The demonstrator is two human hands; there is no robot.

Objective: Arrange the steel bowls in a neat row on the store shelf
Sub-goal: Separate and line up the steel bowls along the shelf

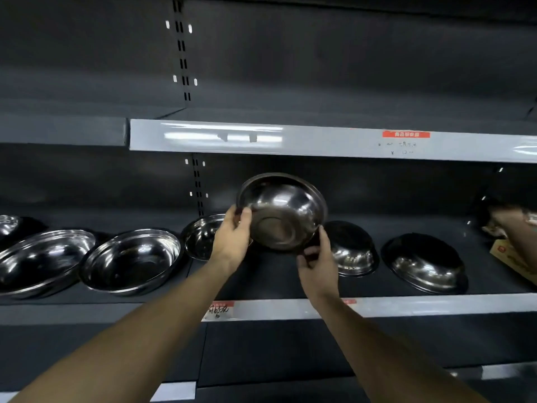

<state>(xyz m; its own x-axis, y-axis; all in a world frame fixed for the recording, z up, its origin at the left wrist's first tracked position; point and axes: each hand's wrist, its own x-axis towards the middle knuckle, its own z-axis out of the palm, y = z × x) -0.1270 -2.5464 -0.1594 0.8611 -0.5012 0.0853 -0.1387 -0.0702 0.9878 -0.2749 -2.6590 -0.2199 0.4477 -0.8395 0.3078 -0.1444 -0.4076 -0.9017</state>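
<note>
I hold a steel bowl tilted with its inside facing me, raised above the middle shelf. My left hand grips its left rim and my right hand pinches its lower right rim. Along the shelf stand several more steel bowls: two large ones at the left, a smaller one partly hidden behind my left hand, and two to the right. Another bowl shows at the far left edge.
An upper shelf with a red price label hangs just above the held bowl. A cardboard box and another person's arm sit at the far right. A slotted upright divides the shelf back.
</note>
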